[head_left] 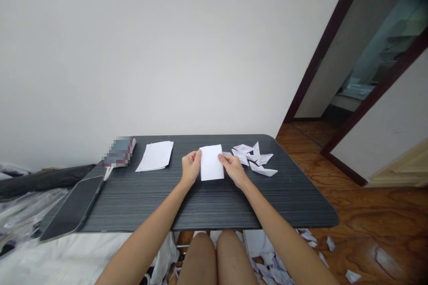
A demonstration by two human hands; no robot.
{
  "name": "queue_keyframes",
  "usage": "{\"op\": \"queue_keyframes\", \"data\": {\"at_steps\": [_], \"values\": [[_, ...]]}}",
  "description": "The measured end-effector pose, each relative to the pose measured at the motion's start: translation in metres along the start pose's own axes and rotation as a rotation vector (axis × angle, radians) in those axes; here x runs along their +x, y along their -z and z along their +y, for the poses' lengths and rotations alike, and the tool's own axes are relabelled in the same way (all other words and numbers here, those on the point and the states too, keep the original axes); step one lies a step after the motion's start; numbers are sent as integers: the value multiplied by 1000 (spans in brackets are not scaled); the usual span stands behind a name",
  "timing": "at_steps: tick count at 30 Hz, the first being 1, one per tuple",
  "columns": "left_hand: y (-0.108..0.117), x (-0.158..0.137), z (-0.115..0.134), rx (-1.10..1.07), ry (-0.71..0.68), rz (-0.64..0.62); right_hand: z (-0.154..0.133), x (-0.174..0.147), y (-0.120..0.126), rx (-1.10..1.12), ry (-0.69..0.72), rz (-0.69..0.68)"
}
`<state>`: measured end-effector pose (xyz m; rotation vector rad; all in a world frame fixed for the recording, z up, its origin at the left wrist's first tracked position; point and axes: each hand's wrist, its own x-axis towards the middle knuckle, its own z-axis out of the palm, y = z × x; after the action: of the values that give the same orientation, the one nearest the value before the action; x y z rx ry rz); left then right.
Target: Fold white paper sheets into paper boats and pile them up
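Between my two hands is a white sheet of paper (211, 163), folded into a small upright rectangle and held over the middle of the dark table. My left hand (191, 167) pinches its left edge, thumb on the front face. At the opposite edge, my right hand (233, 168) grips it near the upper right, thumb in front too. Just right of my right hand lie several folded paper boats (256, 158), partly overlapping. To the left, a stack of white paper sheets (155, 156) rests flat on the table.
A dark ribbed table (143, 205) stands against the white wall. On its left are a blurred-out book-like object (119, 151) and a smartphone (73, 208). Folded paper pieces (272, 267) lie on the wooden floor below. A doorway (329, 93) opens at the right.
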<state>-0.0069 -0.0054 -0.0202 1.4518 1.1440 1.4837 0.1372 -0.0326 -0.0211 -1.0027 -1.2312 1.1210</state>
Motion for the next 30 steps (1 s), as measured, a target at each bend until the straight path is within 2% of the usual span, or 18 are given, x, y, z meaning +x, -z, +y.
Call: {"op": "queue_keyframes", "data": {"at_steps": [8, 13, 17, 21, 24, 28, 30], "values": [[0, -2, 2, 99, -65, -36, -7, -3, 0, -216, 107, 118], [0, -4, 4, 155, -98, -37, -5, -5, 1, -308, 176, 137], [-2, -7, 2, 187, -133, -9, -1, -6, 1, -323, 158, 153], [-3, -6, -1, 184, -143, 69, -1, -5, 2, -244, 67, 72], [-2, -3, -3, 168, -144, 116, -3, -4, 4, -187, 48, -29], [1, 0, -6, 175, -149, 147, -5, -4, 3, -163, 42, -28], [2, 1, -8, 175, -151, 183, -4, -5, 1, -108, 31, -94]]}}
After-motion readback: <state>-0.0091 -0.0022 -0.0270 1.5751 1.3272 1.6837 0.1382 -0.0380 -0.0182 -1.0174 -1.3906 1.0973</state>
